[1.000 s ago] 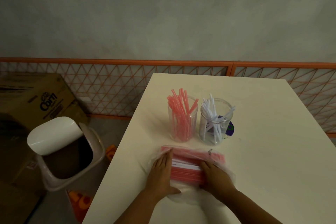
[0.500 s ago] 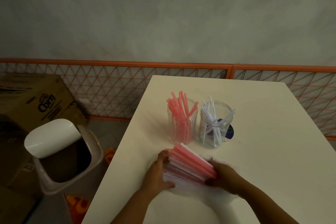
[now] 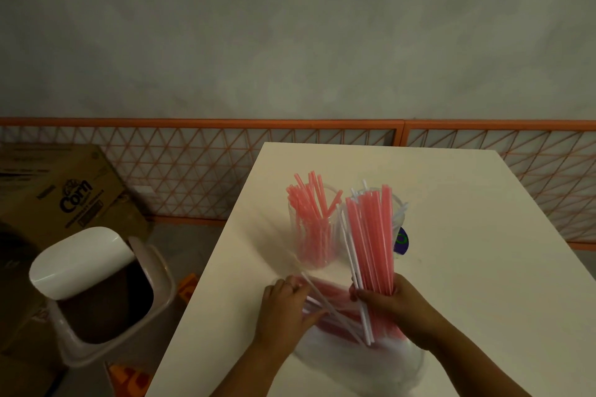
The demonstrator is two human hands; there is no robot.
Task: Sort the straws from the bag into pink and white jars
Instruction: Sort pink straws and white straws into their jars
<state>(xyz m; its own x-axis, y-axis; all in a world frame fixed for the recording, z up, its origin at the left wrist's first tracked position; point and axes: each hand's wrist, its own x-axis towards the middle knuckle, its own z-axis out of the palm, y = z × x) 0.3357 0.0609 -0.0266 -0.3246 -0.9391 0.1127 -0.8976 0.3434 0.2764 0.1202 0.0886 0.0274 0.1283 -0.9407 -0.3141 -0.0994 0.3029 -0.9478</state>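
Two jars sit mid-bench on the white bench: the pink jar packed with pink straws, and just right of it the white jar, mostly hidden. Right hand has its grip wrapped round a bundle of straws, mostly pink with a few white ones, held upright in front of the white jar. Left hand, nearer than the pink jar, pinches a white straw over the clear bag, which lies on the bench's near edge. Left of the bench, a bin and a cardboard box.
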